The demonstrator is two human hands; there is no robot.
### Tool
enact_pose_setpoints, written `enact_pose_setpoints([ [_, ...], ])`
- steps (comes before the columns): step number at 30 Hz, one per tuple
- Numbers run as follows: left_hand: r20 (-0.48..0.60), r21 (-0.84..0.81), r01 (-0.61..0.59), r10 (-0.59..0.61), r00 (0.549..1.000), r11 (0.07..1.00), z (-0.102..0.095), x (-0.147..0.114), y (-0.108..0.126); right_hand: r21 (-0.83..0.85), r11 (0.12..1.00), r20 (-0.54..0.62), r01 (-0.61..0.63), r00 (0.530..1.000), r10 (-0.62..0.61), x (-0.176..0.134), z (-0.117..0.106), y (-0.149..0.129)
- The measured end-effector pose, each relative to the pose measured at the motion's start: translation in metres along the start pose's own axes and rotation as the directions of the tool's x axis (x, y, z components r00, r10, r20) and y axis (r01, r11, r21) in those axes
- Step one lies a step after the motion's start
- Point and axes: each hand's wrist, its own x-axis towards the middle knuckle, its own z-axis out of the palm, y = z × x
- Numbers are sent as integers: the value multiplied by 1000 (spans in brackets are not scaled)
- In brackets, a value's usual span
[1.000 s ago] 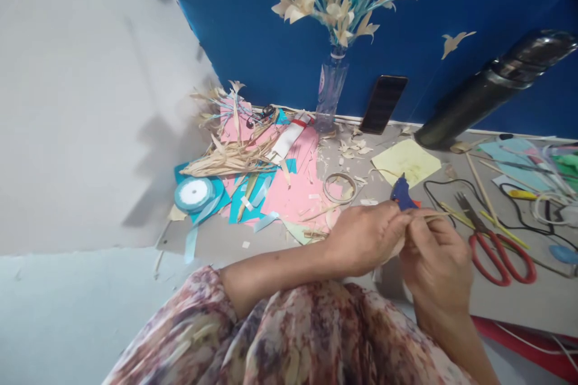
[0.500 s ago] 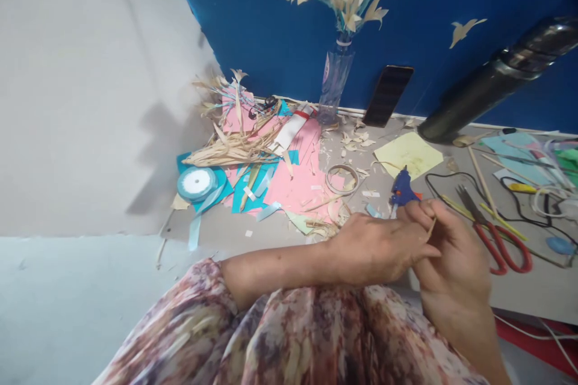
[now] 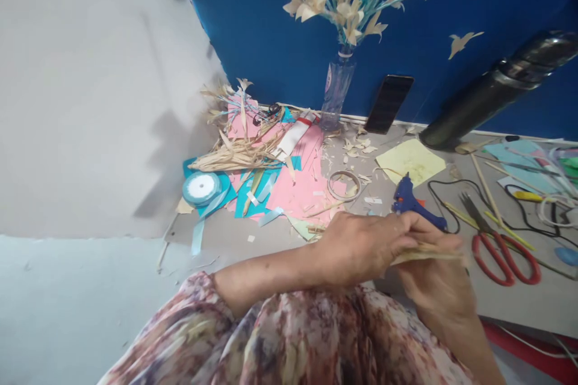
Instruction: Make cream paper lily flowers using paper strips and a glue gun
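A flat, pale strip of dried husk lies between my two hands above the table's front edge. My left hand is closed, with the thumb and fingers pinching the strip's left end. My right hand is bent round the strip's right end, its fingertips smeared by motion. Just behind the hands lies a blue glue gun, partly covered by my fingers. Scissors with red handles rest to the right of my right hand, blades pointing away.
Pink paper, a ribbon spool and dried husks cover the left side. A tape roll sits mid-table. At the back stand a bottle of husk flowers, a phone and a leaning dark flask.
Both hands have shifted slightly left, and my right hand has turned. The husk strip, seen before only as a thin edge, now shows its broad side. More of the glue gun is uncovered.
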Motion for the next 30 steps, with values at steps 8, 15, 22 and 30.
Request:
enact_pose_setpoints([
  [8, 21, -3, -1, 1, 1000, 1000, -9, -6, -8, 273, 950, 120, -150, 985, 121, -10, 2, 6],
  [15, 168, -347, -29, 93, 981, 938, -25, -7, -2, 376, 871, 201, -316, 945, 256, -18, 0, 15],
  [22, 243, -275, -66, 135, 961, 959, -35, -6, -3, 494, 827, 232, -268, 957, 172, -14, 6, 9],
  [30, -172, 123, 119, -97, 980, 985, -80, -7, -31, 502, 861, -21, -88, 993, 114, 4, -28, 12],
])
